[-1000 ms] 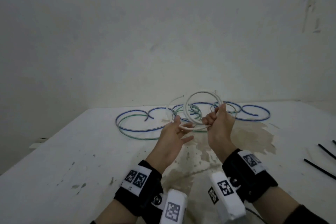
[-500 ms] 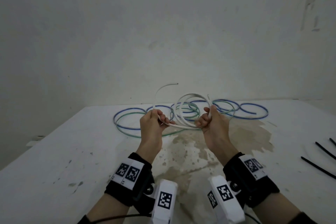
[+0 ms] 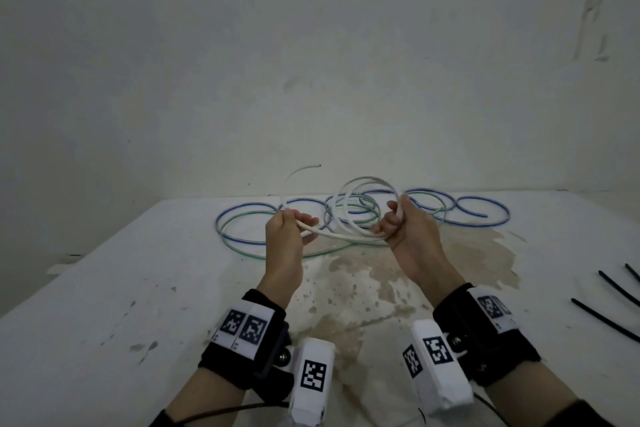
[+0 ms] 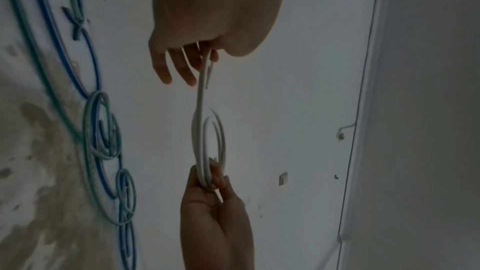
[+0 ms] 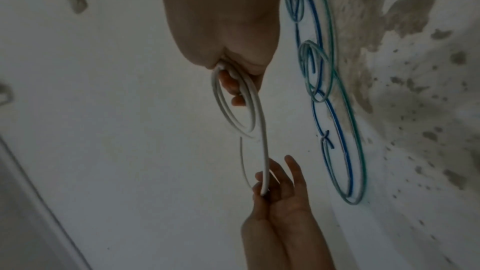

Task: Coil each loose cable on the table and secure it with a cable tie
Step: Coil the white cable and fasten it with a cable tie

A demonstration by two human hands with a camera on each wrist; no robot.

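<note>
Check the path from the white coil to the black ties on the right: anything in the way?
Nothing visible blocks it. The white cable is held off the table by both hands: left hand on the loose run, right hand on the loops. The cable ties lie to the right on bare table. The blue and green cables lie behind.

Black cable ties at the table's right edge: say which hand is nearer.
Right. The right hand, gripping the white cable coil, is nearer the black cable ties; the left hand holds the cable farther left.
</note>
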